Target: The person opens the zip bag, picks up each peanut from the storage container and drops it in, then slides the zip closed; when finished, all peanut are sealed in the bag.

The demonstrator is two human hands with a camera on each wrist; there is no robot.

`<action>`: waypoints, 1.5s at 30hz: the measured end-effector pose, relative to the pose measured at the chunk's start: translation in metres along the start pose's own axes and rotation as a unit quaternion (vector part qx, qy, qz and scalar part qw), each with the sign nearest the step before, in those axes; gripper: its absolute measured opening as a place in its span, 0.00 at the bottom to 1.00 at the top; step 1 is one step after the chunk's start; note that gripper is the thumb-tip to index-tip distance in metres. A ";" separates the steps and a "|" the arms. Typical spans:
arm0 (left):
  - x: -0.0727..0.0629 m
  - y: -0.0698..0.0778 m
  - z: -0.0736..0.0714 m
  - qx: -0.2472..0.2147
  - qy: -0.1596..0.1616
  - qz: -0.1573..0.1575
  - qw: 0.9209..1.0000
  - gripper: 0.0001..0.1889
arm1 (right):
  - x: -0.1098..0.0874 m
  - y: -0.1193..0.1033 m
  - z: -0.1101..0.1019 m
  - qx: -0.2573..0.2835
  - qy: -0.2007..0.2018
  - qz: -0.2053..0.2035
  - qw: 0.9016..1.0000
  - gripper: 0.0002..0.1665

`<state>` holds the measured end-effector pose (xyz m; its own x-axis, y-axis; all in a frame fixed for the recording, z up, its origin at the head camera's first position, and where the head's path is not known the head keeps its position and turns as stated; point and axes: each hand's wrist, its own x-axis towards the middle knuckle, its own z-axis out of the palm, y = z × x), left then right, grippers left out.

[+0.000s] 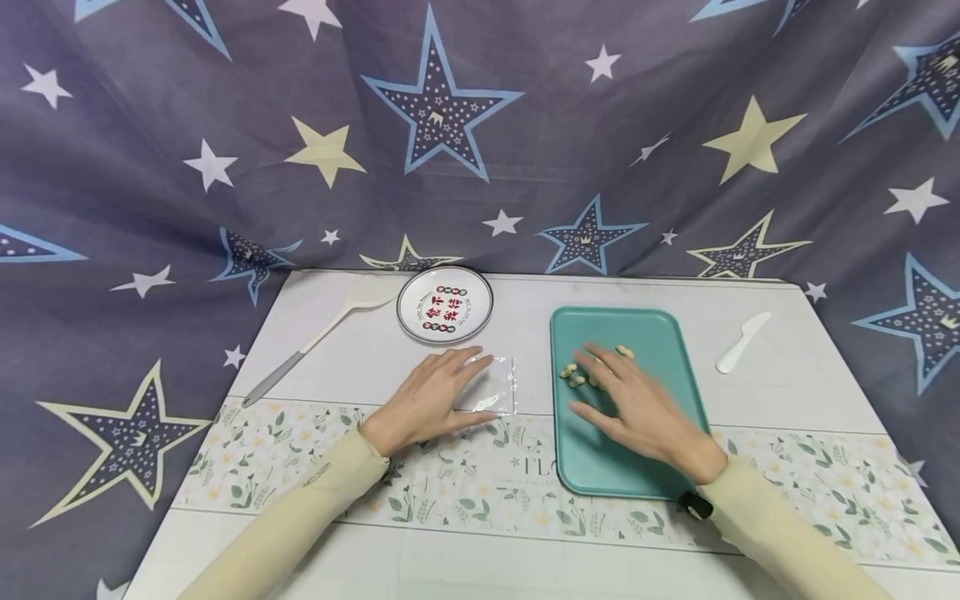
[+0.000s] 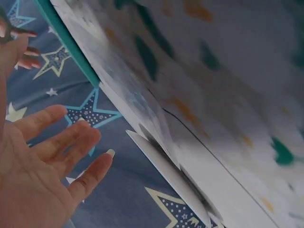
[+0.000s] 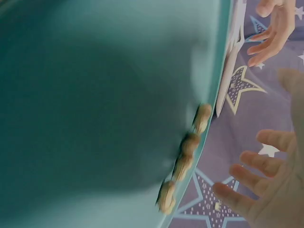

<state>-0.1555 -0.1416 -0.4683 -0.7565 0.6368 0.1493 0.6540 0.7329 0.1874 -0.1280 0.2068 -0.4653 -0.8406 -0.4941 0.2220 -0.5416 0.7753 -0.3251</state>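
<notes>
My left hand (image 1: 427,398) hovers with spread fingers over a small clear plastic bag (image 1: 497,387) on the table, its palm and fingers showing bare in the left wrist view. Over the teal tray (image 1: 630,471) is my right hand (image 1: 641,408), slightly blurred, its fingers spread above several peanuts in their shells (image 1: 576,381). In the right wrist view those peanuts (image 3: 166,197) form a loose line on the tray, and the fingers of the right hand (image 3: 270,185) extend above them without gripping anything. The hand partly hides the peanuts in the head view.
Behind the bag stands a round white plate (image 1: 465,321) with red characters and a dark rim. A cream ladle-like spoon (image 1: 330,325) with a grey handle end lies at left. Right of the tray is a white plastic knife (image 1: 742,343). A star-patterned curtain (image 1: 525,167) hangs behind.
</notes>
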 end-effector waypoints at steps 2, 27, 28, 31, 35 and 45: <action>0.002 0.002 -0.001 -0.012 -0.010 -0.010 1.000 0.49 | 0.003 -0.004 0.002 0.030 0.010 -0.001 0.999 0.44; 0.030 0.002 0.009 -0.086 -0.098 -0.076 0.988 0.58 | 0.040 -0.041 0.029 0.345 -0.013 0.127 0.930 0.26; 0.031 0.002 0.010 -0.085 -0.100 -0.075 0.989 0.58 | 0.042 -0.043 0.029 0.350 -0.018 0.132 0.927 0.25; 0.033 0.002 0.012 -0.084 -0.102 -0.072 0.989 0.58 | 0.046 -0.049 0.030 0.358 -0.030 0.144 0.922 0.25; 0.035 0.002 0.013 -0.091 -0.107 -0.076 0.987 0.58 | 0.051 -0.055 0.032 0.362 -0.040 0.156 0.918 0.25; 0.041 0.000 0.011 -0.125 -0.108 -0.073 0.984 0.58 | 0.058 -0.059 0.041 0.383 -0.076 0.214 0.895 0.29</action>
<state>-0.1861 -0.1131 -0.4732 -0.8048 0.5847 -0.1021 0.4952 0.7563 0.4275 -0.1454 0.1157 -0.4711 -0.9333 -0.3094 -0.1822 0.0307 0.4369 -0.8990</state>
